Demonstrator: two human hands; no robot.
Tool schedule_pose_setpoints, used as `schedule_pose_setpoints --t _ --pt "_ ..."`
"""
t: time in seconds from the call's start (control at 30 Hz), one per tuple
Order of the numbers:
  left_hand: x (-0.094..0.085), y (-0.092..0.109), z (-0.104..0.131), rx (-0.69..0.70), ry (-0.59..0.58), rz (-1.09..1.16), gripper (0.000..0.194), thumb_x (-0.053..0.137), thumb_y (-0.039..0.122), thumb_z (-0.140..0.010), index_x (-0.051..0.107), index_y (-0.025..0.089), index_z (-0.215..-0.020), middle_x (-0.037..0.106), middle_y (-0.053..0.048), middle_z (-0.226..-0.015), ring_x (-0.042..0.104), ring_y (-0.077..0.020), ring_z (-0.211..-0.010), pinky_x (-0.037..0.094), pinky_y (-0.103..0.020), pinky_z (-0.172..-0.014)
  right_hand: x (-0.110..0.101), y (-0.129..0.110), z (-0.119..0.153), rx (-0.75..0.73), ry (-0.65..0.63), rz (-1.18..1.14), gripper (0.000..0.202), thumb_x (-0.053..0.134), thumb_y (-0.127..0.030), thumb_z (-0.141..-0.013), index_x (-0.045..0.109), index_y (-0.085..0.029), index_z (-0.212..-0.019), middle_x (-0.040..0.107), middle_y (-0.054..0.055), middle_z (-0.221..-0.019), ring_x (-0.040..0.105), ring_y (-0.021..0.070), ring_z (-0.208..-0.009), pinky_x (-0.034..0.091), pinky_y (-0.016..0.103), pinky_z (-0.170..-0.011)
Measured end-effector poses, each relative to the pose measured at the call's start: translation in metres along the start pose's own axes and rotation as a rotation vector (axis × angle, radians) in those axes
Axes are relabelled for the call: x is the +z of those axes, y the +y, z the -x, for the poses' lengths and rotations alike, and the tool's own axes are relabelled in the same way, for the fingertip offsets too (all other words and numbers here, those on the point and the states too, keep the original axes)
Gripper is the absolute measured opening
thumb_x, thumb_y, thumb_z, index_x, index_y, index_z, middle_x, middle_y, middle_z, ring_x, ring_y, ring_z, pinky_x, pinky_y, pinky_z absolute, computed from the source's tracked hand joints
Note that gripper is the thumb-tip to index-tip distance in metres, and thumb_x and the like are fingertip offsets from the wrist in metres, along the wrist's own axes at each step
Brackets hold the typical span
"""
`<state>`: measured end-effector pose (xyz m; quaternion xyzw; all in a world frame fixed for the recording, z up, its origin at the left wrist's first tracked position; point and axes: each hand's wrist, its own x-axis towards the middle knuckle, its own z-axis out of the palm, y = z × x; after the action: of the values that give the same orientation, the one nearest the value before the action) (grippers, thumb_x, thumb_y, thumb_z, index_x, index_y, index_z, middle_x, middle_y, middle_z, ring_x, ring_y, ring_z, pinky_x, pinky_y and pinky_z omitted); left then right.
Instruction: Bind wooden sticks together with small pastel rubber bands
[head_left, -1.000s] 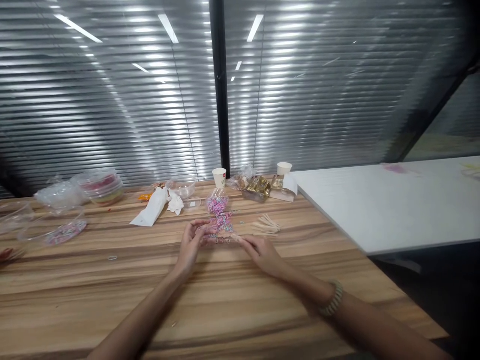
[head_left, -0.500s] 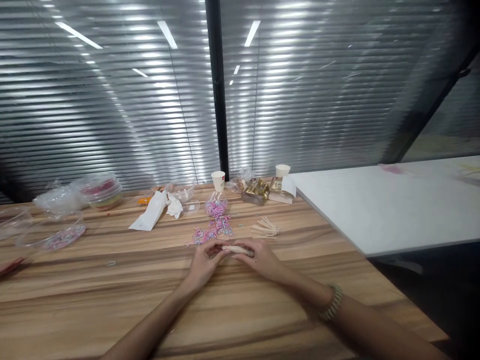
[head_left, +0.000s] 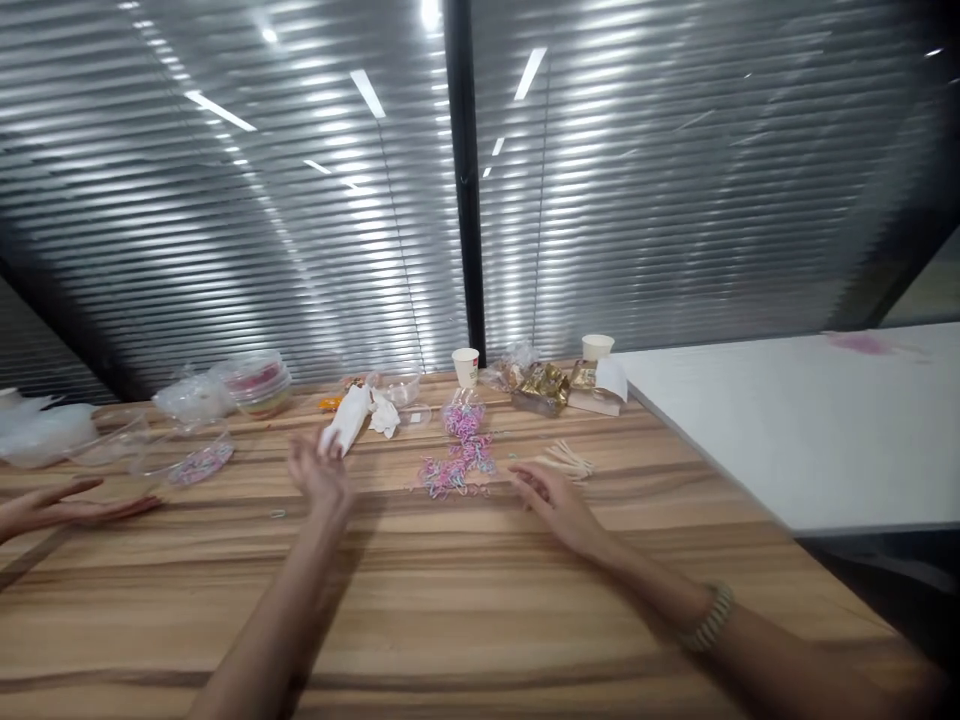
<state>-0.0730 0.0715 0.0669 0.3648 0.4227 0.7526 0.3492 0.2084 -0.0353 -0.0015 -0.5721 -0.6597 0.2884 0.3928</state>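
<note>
My left hand (head_left: pixel 319 470) is lifted a little above the wooden table (head_left: pixel 480 600), fingers apart and nothing in it, close to a white paper bag (head_left: pixel 349 420). My right hand (head_left: pixel 559 502) lies low on the wood with its fingers stretched out, and I see nothing in it. Between my hands lies a loose pile of small pink, blue and white loops (head_left: pixel 459 465). A small bunch of thin wooden sticks (head_left: pixel 566 460) rests just beyond my right fingers. The picture is blurred by motion.
Another person's hand (head_left: pixel 60 505) lies flat at the left edge. A clear dish of coloured loops (head_left: pixel 196 462), stacked tubs (head_left: pixel 259 380), two paper cups (head_left: pixel 465 366) (head_left: pixel 597 347) and gold wrappers (head_left: pixel 545 385) line the back. A white table (head_left: pixel 787 420) adjoins on the right.
My hands were together over a pale stick near the pile; now they are apart, the left swung up and left. The view shifted, and another person's hand has come into sight.
</note>
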Motion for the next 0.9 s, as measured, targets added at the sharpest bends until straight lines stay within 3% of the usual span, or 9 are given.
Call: schedule_pose_setpoints --t 0.07,0.2,0.33,0.47,0.6,0.8,0.9 --pt "0.004 -0.020 0.015 -0.119 -0.086 -0.047 0.036 0.043 0.050 -0.078 0.045 0.017 -0.089 0.056 -0.007 -0.096 0.054 -0.0087 -0.067 0.039 -0.019 -0.055 0.001 0.001 -0.001 0.003 0.004 0.028 0.060 0.027 -0.057 -0.080 0.051 -0.012 -0.111 0.051 0.002 -0.093 0.039 -0.0120 -0.068 0.030 -0.003 -0.061" --pt "0.020 -0.051 0.057 -0.209 -0.364 -0.152 0.037 0.060 0.045 -0.067 0.052 0.013 -0.085 0.058 -0.004 -0.078 0.053 -0.0078 -0.059 0.041 -0.020 -0.057 0.000 0.002 0.000 -0.029 0.006 0.086 0.059 0.025 -0.055 -0.082 0.054 -0.011 -0.107 0.052 0.003 -0.093 0.039 -0.0116 -0.067 0.030 -0.002 -0.062" --pt "0.024 -0.049 0.078 -0.248 -0.692 -0.317 0.036 0.063 0.043 -0.066 0.058 0.009 -0.075 0.057 -0.003 -0.061 0.050 -0.0094 -0.051 0.039 -0.021 -0.052 0.001 0.002 0.001 -0.049 -0.002 0.157 0.053 0.028 -0.052 -0.082 0.056 -0.014 -0.105 0.051 0.002 -0.097 0.041 -0.0099 -0.074 0.029 -0.001 -0.066" --pt "0.022 -0.042 0.082 -0.171 -0.858 -0.465 0.032 0.059 0.042 -0.071 0.062 0.010 -0.076 0.059 -0.004 -0.064 0.052 -0.0114 -0.057 0.040 -0.022 -0.057 0.002 0.002 0.003 -0.088 -0.027 0.207 0.051 0.026 -0.050 -0.083 0.060 -0.015 -0.099 0.052 0.001 -0.097 0.042 -0.0087 -0.080 0.030 0.000 -0.071" --pt "0.022 -0.040 0.084 -0.083 -0.911 -0.579 0.030 0.054 0.040 -0.076 0.064 0.012 -0.078 0.061 -0.004 -0.067 0.054 -0.0132 -0.061 0.039 -0.023 -0.060 -0.002 0.003 0.001 -0.162 -0.037 0.282 0.052 0.023 -0.048 -0.085 0.060 -0.013 -0.095 0.052 0.003 -0.090 0.039 -0.0086 -0.076 0.029 0.002 -0.071" --pt "0.018 -0.037 0.081 0.230 -0.693 -0.765 0.025 0.050 0.037 -0.079 0.064 0.016 -0.081 0.065 -0.006 -0.083 0.057 -0.0185 -0.078 0.039 -0.028 -0.072 -0.027 0.019 -0.010 -0.302 0.108 0.495 0.044 0.025 -0.041 -0.085 0.059 -0.016 -0.098 0.049 0.003 -0.098 0.038 -0.0044 -0.090 0.033 0.007 -0.084" --pt "0.012 -0.041 0.072 0.330 -0.630 -0.814 0.025 0.049 0.038 -0.079 0.063 0.017 -0.081 0.066 -0.006 -0.085 0.058 -0.0210 -0.082 0.038 -0.030 -0.077 -0.040 0.030 -0.013 -0.224 0.165 0.635 0.043 0.032 -0.045 -0.082 0.056 -0.020 -0.106 0.043 0.002 -0.111 0.033 0.0022 -0.105 0.031 0.015 -0.097"
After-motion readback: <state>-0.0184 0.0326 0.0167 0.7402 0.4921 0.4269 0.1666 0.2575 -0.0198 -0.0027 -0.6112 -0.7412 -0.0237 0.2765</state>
